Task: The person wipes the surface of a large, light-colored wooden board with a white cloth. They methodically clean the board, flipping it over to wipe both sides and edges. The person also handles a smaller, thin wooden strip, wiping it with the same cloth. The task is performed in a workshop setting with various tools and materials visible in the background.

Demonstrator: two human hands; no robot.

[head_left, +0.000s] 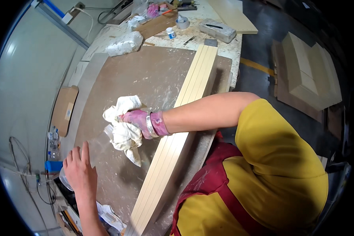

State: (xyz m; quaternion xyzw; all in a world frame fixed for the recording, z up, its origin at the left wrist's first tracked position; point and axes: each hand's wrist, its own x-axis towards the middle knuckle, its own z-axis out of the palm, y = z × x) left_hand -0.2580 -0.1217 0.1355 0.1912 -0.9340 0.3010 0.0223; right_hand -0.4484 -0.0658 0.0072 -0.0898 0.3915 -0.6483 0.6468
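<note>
My right hand (136, 121), in a pink-purple patterned glove with a silvery band at the wrist, grips a crumpled white cloth (126, 134) above the brown board (145, 70). Further left, my bare left hand (81, 168) lies around a clear plastic bottle (100, 142), which is tilted with its narrow end against the cloth. The bottle's rounded other end shows beyond the left hand; its middle is faint and partly hidden. Beneath my right forearm, a stack of long pale strips (177, 137) runs diagonally across the board.
Wrapped blocks (125, 43), a small white bottle (170, 33), a tape roll (182, 22) and a cardboard box (155, 25) occupy the far bench. Plastic bottles (53, 143) and a brown cardboard piece (65, 110) line the left side. Pale panels (303, 74) stand at right.
</note>
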